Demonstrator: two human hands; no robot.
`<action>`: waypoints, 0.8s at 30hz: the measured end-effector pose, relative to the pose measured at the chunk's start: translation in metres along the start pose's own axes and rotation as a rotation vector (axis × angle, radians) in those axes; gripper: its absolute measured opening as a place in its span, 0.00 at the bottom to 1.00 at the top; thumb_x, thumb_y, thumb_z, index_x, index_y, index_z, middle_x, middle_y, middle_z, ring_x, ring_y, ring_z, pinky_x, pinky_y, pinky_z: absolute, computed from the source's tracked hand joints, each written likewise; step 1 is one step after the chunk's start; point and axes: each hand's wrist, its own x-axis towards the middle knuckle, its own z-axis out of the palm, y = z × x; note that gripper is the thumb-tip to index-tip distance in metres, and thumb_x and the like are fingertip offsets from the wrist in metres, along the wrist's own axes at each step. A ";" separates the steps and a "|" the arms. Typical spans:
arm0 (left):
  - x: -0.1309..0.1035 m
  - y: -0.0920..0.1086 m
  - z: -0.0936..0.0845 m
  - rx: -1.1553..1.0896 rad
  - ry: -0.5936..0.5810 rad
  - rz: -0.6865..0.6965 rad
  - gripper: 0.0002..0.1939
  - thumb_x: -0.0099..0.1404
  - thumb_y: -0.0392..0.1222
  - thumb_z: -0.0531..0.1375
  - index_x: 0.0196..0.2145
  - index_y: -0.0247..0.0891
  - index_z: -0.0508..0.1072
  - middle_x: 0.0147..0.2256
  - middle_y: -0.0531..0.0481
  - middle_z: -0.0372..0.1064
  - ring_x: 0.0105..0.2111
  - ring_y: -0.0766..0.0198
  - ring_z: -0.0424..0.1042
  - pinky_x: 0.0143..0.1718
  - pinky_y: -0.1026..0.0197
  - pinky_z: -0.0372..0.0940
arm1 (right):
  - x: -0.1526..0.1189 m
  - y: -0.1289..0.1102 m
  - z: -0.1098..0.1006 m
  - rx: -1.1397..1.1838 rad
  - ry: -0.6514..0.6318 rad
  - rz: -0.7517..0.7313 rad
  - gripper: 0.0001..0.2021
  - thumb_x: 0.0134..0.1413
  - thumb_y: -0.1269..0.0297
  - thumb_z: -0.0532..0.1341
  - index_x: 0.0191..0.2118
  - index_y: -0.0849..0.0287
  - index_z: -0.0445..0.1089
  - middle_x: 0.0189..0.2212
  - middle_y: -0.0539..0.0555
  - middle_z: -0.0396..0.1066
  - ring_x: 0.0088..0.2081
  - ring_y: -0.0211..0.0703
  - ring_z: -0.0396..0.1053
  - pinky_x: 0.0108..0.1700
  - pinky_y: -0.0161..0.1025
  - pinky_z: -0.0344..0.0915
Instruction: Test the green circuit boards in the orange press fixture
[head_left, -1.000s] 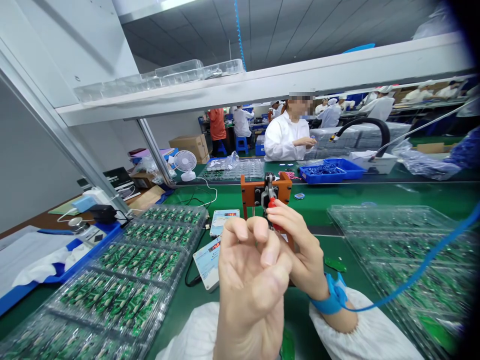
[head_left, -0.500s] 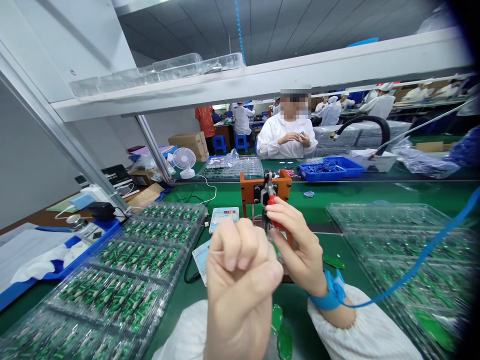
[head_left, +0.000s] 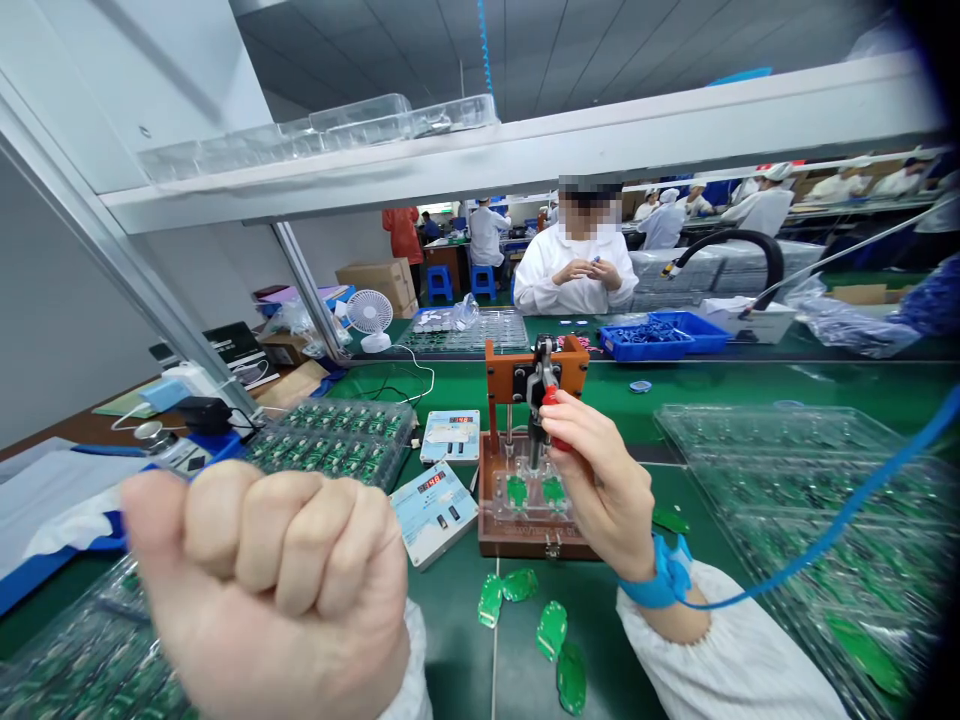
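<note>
Two flat green boards (head_left: 517, 491) already sit in the brown-based, orange-topped clamp fixture (head_left: 525, 545), the right hand (head_left: 611, 485) gripping its red lever handle (head_left: 551, 397), the left hand (head_left: 277, 580) curled into a fist, while four loose green pieces (head_left: 552, 630) lie outside in front.

Head view: from the person's head, looking forward and down over the worktop (head_left: 450, 640)
Nearest: left hand (head_left: 277, 590), very close, large at lower left
Middle distance: right hand (head_left: 611, 475), right of centre
Far: co-worker (head_left: 574, 270), seen beneath the shelf (head_left: 540, 155)
</note>
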 end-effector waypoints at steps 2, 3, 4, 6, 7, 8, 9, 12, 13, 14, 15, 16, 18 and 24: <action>0.008 -0.005 0.004 -0.189 0.011 -0.034 0.26 0.78 0.45 0.50 0.22 0.39 0.47 0.16 0.60 0.39 0.13 0.76 0.40 0.09 0.70 0.33 | 0.001 0.000 0.000 -0.027 0.008 -0.033 0.25 0.63 0.80 0.59 0.61 0.50 0.68 0.55 0.53 0.73 0.63 0.47 0.66 0.65 0.50 0.66; 0.011 -0.006 0.005 -0.238 0.025 -0.059 0.26 0.77 0.42 0.52 0.21 0.39 0.46 0.16 0.61 0.38 0.13 0.76 0.40 0.09 0.71 0.34 | 0.002 0.001 0.000 -0.045 0.011 -0.055 0.25 0.63 0.81 0.59 0.61 0.50 0.68 0.55 0.54 0.73 0.63 0.48 0.67 0.64 0.50 0.67; 0.014 -0.007 0.005 -0.252 0.041 -0.083 0.26 0.76 0.40 0.53 0.21 0.40 0.47 0.16 0.61 0.39 0.13 0.76 0.41 0.08 0.72 0.35 | 0.003 0.002 0.000 -0.066 0.014 -0.078 0.25 0.63 0.81 0.58 0.61 0.51 0.68 0.54 0.54 0.74 0.62 0.49 0.67 0.63 0.51 0.68; 0.017 -0.008 0.004 -0.290 0.064 -0.091 0.24 0.75 0.37 0.55 0.22 0.39 0.49 0.16 0.62 0.42 0.12 0.78 0.44 0.09 0.73 0.38 | 0.004 0.005 0.000 -0.124 0.015 -0.136 0.26 0.62 0.81 0.59 0.61 0.51 0.68 0.52 0.56 0.74 0.61 0.50 0.68 0.60 0.52 0.70; 0.017 -0.007 0.002 -0.314 0.073 -0.087 0.24 0.75 0.37 0.55 0.22 0.39 0.50 0.16 0.62 0.44 0.12 0.78 0.46 0.09 0.74 0.40 | 0.006 0.006 -0.001 -0.162 0.011 -0.169 0.26 0.62 0.81 0.59 0.61 0.51 0.68 0.51 0.57 0.75 0.59 0.50 0.69 0.58 0.52 0.72; 0.017 -0.006 0.001 -0.335 0.080 -0.082 0.23 0.75 0.37 0.55 0.22 0.39 0.51 0.16 0.62 0.45 0.12 0.79 0.47 0.09 0.74 0.41 | 0.008 0.007 -0.003 -0.201 0.004 -0.202 0.25 0.62 0.81 0.59 0.61 0.51 0.68 0.50 0.57 0.76 0.58 0.50 0.70 0.56 0.51 0.73; 0.017 -0.005 0.000 -0.348 0.085 -0.073 0.23 0.76 0.38 0.54 0.23 0.39 0.52 0.16 0.62 0.46 0.11 0.79 0.48 0.09 0.74 0.42 | 0.011 0.007 -0.005 -0.238 -0.001 -0.233 0.25 0.62 0.81 0.59 0.60 0.51 0.69 0.49 0.57 0.76 0.56 0.50 0.71 0.54 0.51 0.74; 0.017 -0.002 0.000 -0.302 0.122 -0.012 0.24 0.76 0.39 0.55 0.22 0.38 0.53 0.15 0.63 0.45 0.10 0.80 0.46 0.09 0.71 0.40 | 0.032 0.000 -0.014 -0.303 0.002 -0.284 0.21 0.63 0.78 0.59 0.57 0.50 0.71 0.47 0.56 0.77 0.51 0.48 0.73 0.49 0.48 0.73; 0.017 -0.002 0.001 -0.272 0.142 0.008 0.24 0.76 0.40 0.55 0.22 0.38 0.53 0.15 0.63 0.44 0.10 0.79 0.44 0.10 0.69 0.39 | 0.043 -0.003 -0.016 -0.301 0.012 -0.276 0.18 0.65 0.76 0.58 0.55 0.50 0.71 0.46 0.55 0.77 0.49 0.47 0.73 0.49 0.47 0.72; 0.018 -0.001 0.002 -0.242 0.156 0.019 0.24 0.76 0.39 0.55 0.21 0.38 0.53 0.15 0.63 0.44 0.10 0.79 0.43 0.10 0.67 0.39 | 0.056 -0.006 -0.018 -0.284 0.027 -0.251 0.15 0.66 0.74 0.58 0.53 0.50 0.72 0.44 0.54 0.77 0.47 0.45 0.73 0.48 0.45 0.71; 0.018 -0.001 0.002 -0.216 0.167 0.018 0.25 0.75 0.39 0.56 0.21 0.38 0.53 0.15 0.63 0.43 0.10 0.79 0.42 0.10 0.66 0.39 | 0.071 -0.007 -0.018 -0.249 0.043 -0.208 0.13 0.68 0.71 0.56 0.51 0.51 0.73 0.42 0.53 0.77 0.44 0.43 0.73 0.47 0.44 0.70; 0.019 0.000 0.003 -0.193 0.169 0.007 0.25 0.75 0.39 0.57 0.21 0.38 0.53 0.15 0.63 0.42 0.10 0.78 0.42 0.10 0.65 0.39 | 0.087 -0.006 -0.017 -0.199 0.055 -0.153 0.11 0.70 0.67 0.55 0.50 0.51 0.73 0.39 0.52 0.76 0.41 0.41 0.73 0.45 0.43 0.70; 0.020 0.000 0.003 -0.147 0.156 -0.025 0.25 0.72 0.37 0.59 0.20 0.38 0.52 0.15 0.63 0.42 0.10 0.77 0.40 0.10 0.65 0.39 | 0.120 0.005 -0.014 -0.072 0.055 -0.014 0.12 0.73 0.61 0.52 0.49 0.52 0.73 0.34 0.49 0.73 0.34 0.38 0.71 0.40 0.39 0.69; 0.021 0.004 0.001 0.016 0.146 -0.022 0.27 0.67 0.35 0.64 0.19 0.38 0.50 0.15 0.63 0.40 0.12 0.75 0.36 0.10 0.63 0.40 | 0.181 0.068 0.004 0.051 -0.103 0.340 0.14 0.70 0.64 0.53 0.35 0.62 0.72 0.26 0.47 0.66 0.31 0.33 0.68 0.41 0.35 0.65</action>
